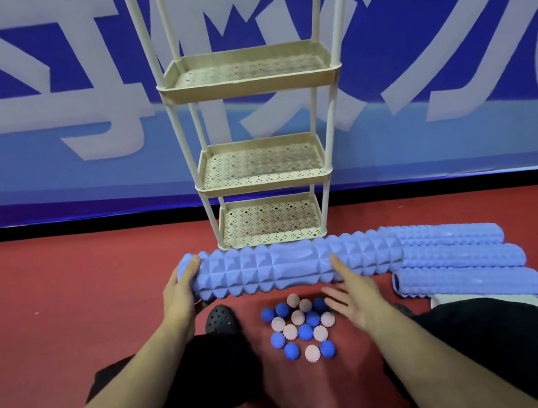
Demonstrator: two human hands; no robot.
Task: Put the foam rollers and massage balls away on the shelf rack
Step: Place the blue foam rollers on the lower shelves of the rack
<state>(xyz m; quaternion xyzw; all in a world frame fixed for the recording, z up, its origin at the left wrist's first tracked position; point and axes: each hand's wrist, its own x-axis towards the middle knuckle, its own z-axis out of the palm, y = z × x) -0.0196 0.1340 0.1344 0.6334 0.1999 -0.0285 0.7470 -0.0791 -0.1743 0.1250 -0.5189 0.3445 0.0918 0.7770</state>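
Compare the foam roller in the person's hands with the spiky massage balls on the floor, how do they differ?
The foam roller is one long lilac cylinder with ridged blocks; the massage balls are many small spiky spheres in blue and pink. The roller lies crosswise before the shelf rack, gripped at its end by the left hand with the right hand open against it; the balls sit untouched, clustered nearer the person. Both have textured surfaces, and neither is on the rack.

Bright, even light casts only soft shadows; wide-angle distortion bows the edges, and the whole view looks slightly soft.
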